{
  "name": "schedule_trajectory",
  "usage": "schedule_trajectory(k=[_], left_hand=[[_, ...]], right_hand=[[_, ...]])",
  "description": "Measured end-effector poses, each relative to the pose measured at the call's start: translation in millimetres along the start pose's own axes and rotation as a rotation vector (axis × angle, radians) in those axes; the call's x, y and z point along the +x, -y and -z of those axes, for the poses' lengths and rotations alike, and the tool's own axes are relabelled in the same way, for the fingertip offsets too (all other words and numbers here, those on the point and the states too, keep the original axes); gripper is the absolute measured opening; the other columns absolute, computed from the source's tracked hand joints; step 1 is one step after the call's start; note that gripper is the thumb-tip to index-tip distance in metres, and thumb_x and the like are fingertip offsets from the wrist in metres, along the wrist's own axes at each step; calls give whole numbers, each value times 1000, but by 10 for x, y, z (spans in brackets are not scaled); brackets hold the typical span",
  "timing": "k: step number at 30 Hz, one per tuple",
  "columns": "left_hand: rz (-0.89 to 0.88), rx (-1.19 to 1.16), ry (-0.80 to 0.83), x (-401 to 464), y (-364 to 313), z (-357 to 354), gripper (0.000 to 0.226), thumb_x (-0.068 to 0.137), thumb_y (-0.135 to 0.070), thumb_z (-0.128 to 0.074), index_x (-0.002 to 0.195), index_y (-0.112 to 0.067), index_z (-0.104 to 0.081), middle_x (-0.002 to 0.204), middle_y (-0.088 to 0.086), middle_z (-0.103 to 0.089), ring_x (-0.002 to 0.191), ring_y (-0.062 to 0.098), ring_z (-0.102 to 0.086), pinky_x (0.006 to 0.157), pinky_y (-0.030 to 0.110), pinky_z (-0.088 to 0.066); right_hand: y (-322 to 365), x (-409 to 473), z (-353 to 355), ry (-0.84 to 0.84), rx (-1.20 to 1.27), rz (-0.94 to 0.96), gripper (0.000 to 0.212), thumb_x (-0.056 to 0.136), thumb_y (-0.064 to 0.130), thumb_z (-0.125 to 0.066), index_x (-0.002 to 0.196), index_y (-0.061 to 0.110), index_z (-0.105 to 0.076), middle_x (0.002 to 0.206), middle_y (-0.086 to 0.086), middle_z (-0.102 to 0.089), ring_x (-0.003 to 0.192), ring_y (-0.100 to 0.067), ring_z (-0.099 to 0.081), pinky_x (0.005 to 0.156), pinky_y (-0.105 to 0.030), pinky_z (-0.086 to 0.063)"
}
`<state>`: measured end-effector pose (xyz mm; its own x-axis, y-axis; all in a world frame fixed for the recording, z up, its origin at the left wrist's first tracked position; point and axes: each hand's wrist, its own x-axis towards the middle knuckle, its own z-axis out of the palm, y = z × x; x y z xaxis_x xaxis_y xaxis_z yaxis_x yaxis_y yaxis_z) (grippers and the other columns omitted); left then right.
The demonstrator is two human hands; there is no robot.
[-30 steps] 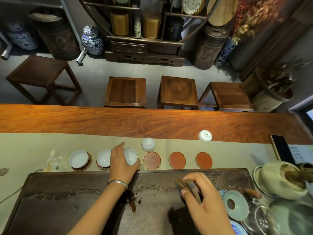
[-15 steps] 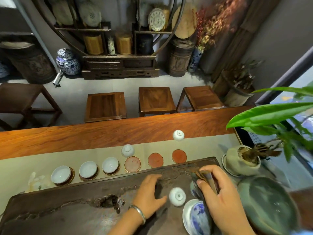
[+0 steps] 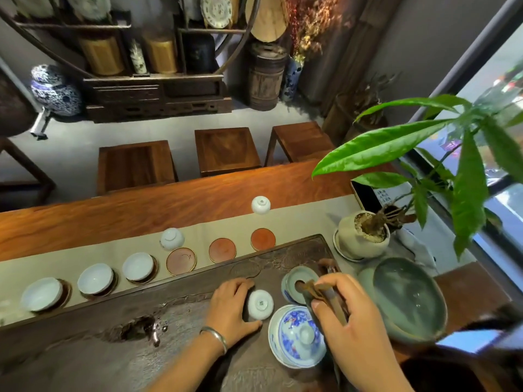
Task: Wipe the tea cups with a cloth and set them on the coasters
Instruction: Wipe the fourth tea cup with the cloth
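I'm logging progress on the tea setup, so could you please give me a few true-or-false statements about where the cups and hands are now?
1. Three cups sit upright on coasters. True: cups.
2. The left hand grips an upside-down cup on the tea tray. True.
3. All six coasters are filled. False: three coasters are bare.
4. The right hand is empty. False: it holds wooden tongs.

Grey floor (image 3: 70,148); three wooden stools (image 3: 226,149); dark shelving (image 3: 152,91).
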<state>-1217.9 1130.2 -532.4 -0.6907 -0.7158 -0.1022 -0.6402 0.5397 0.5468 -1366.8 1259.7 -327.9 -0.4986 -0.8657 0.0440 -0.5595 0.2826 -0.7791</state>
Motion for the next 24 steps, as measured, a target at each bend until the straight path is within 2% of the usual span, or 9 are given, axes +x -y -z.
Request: schedule_trajectory(k=[4, 8, 11, 16, 19, 24], left_hand=[[20, 31, -7, -26, -55, -82, 77, 56, -65, -63, 123, -28, -56, 127, -3, -50, 120, 21, -45, 99, 37, -33], [13, 37, -43, -35, -94, -117, 68, 56, -62, -67, 114, -26, -62, 116, -4, -58, 109, 22, -53, 93, 39, -37], [29, 8, -56, -49, -97, -133, 67, 57, -59, -69, 115, -25, -62, 116, -5, -59, 109, 21, -53, 96, 39, -35], [77, -129, -46, -54, -100, -63, 66, 61, -55, -69, 120, -27, -57, 114, -9, -60, 110, 17, -51, 95, 28, -31], [92, -213, -39, -113, -108, 59, 69, 62, -55, -69, 125, -30, -53, 116, -14, -57, 112, 10, -43, 93, 20, -32], [82, -290, -167, -308, -179, 391, 70, 62, -52, -73, 125, -29, -55, 111, -23, -49, 109, 6, -41, 92, 7, -25]], right_hand=[[-81, -47, 26, -8, 0, -17, 34, 78, 5, -67, 83, 37, -56, 94, 13, -57, 89, -6, -57, 73, -10, -41], [-136, -47, 25, 0, -3, -30, 38, 79, 6, -67, 86, 41, -55, 96, 14, -57, 90, -5, -58, 73, -10, -42], [-153, -31, 17, 10, -1, -32, 36, 80, 10, -65, 86, 44, -54, 95, 15, -56, 88, -4, -58, 71, -10, -41], [-160, -6, -7, 36, -18, -26, 35, 79, 7, -65, 84, 40, -54, 94, 16, -55, 87, -6, -56, 71, -11, -40], [-130, 22, -58, 60, -21, -35, 31, 78, 7, -66, 81, 36, -56, 93, 17, -54, 85, -6, -55, 71, -10, -40], [41, 97, -187, 124, -48, 26, 30, 77, 5, -68, 81, 32, -57, 87, 12, -59, 88, 4, -52, 73, -3, -36]])
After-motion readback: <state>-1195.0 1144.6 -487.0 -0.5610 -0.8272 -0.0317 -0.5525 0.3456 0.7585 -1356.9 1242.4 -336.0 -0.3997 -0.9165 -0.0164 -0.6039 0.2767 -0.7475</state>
